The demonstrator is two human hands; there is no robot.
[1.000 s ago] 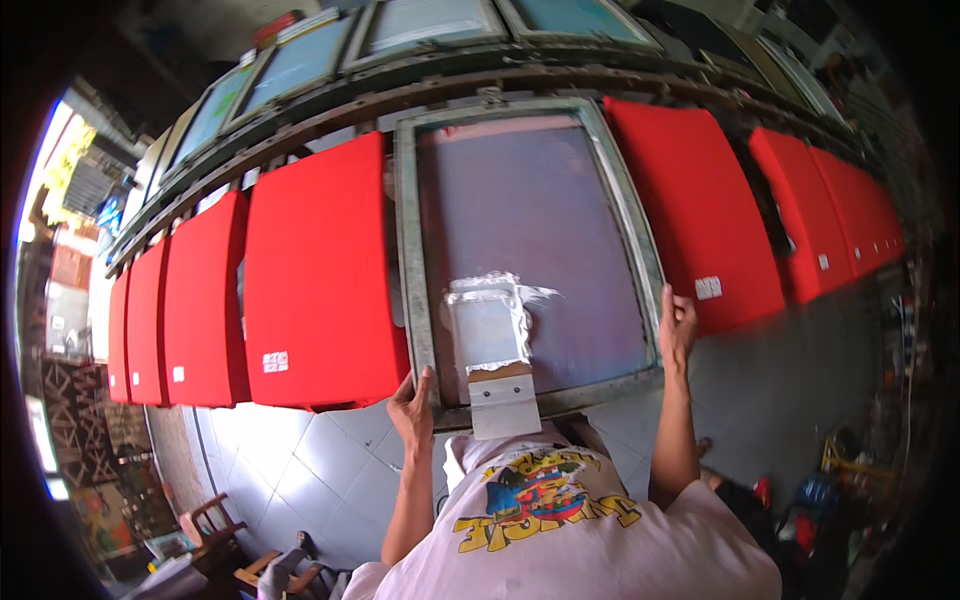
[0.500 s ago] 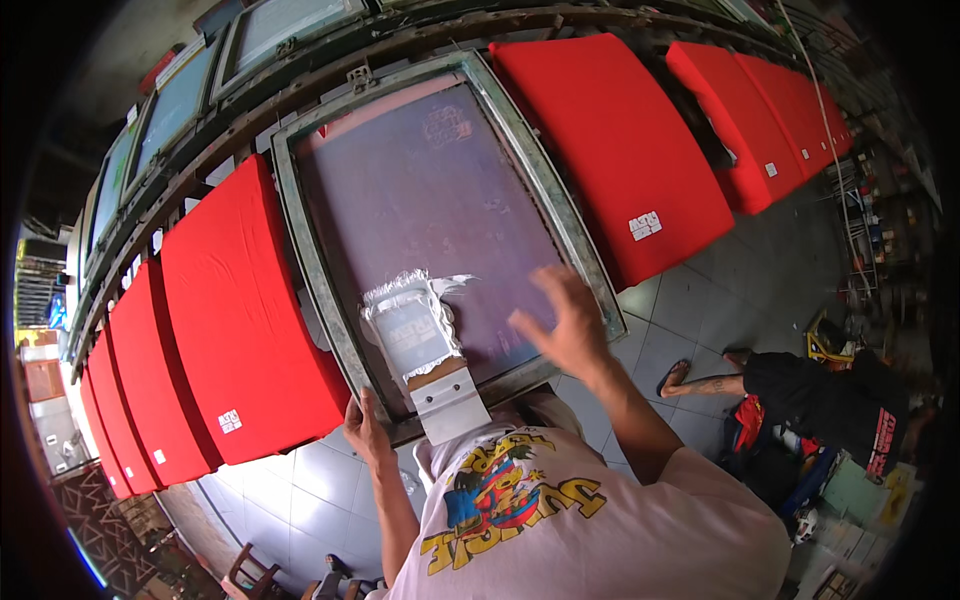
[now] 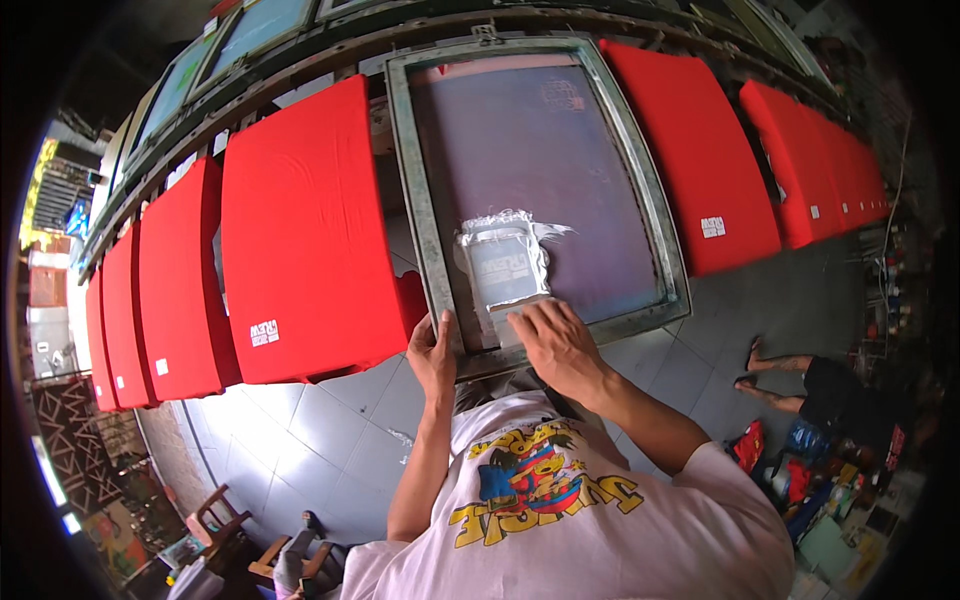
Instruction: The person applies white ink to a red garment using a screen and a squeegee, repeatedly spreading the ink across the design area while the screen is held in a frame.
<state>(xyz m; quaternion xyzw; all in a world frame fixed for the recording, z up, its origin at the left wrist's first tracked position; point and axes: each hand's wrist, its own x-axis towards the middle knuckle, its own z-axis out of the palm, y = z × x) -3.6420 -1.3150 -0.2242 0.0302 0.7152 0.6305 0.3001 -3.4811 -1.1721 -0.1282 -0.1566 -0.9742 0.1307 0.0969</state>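
My left hand (image 3: 432,355) grips the lower-left corner of a metal-framed mesh screen (image 3: 530,150). My right hand (image 3: 545,335) is closed on a metal-handled squeegee (image 3: 502,328) at the screen's lower edge, fingers curled over its top. Just above the squeegee, white ink (image 3: 525,220) rims a pale rectangle with faint lettering in the mesh. Red fabric-covered boards (image 3: 295,230) flank the screen on both sides, each with a small white printed mark near its lower end.
Several more framed screens (image 3: 250,25) rest on the metal rail behind. Below is a tiled floor (image 3: 320,450). At right, another person's legs (image 3: 790,385) in dark shorts lie near heaped bags and clothing (image 3: 800,470). A wooden chair (image 3: 215,510) stands lower left.
My right hand left the screen's right edge, crossed over the mesh and has closed on the squeegee at the bottom. My left hand remains on the frame; the view has swung about.
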